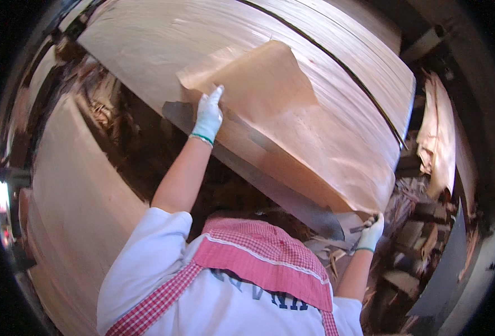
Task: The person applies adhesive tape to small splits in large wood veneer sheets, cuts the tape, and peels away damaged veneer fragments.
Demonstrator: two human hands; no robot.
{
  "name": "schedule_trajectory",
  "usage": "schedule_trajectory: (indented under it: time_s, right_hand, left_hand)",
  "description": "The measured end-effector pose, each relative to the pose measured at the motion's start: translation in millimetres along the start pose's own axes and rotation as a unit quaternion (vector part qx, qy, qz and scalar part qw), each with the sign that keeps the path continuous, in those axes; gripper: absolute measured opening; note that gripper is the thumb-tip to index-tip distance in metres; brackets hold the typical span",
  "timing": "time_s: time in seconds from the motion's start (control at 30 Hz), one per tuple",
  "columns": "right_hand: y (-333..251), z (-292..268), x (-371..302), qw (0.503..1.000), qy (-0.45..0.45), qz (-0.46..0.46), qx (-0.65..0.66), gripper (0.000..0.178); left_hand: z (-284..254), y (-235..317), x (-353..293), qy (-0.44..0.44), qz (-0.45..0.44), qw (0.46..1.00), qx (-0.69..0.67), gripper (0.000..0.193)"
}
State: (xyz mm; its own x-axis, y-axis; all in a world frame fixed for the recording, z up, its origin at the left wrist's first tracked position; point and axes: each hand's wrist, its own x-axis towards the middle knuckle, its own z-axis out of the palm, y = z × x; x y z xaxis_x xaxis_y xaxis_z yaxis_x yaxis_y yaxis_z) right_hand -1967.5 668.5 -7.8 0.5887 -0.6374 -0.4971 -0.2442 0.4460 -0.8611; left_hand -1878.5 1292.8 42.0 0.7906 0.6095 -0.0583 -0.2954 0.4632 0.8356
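Note:
A large, pale wood veneer sheet (337, 145) lies on the broad stack in front of me. A smaller tan veneer piece (264, 78) rests on it, its left edge slightly raised. My left hand (208, 116), in a white glove with a green cuff, is closed at the near edge of this piece, thumb on top; its other fingers are partly hidden. My right hand (372, 233), gloved the same way, is at the sheet's near right corner. It is closed round a narrow dark tool (361, 227) whose exact kind I cannot make out.
A dark strip (337, 60) crosses the far part of the stack. Another pale stack (79, 185) stands at left. Rolled veneer (439, 134) leans at right, above wood scraps (409, 241). A grey panel (440, 274) stands at lower right.

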Motion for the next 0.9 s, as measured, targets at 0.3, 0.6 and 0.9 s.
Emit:
schedule_trajectory:
  time_s: [0.3, 0.6, 0.9]
  right_hand:
    - [-96, -22, 11, 0.989, 0.073, -0.120, -0.041, 0.008]
    - [-14, -25, -121, 0.996, 0.063, -0.029, -0.061, 0.013]
    - [27, -107, -99, 0.980, 0.108, 0.015, -0.165, 0.011]
  left_hand:
    - [70, -30, -11, 0.035, -0.004, 0.972, 0.232, 0.022]
    - [-112, -22, 21, 0.063, 0.000, 0.938, 0.342, 0.022]
    - [-157, 16, 77, 0.080, -0.108, 0.940, 0.313, 0.035]
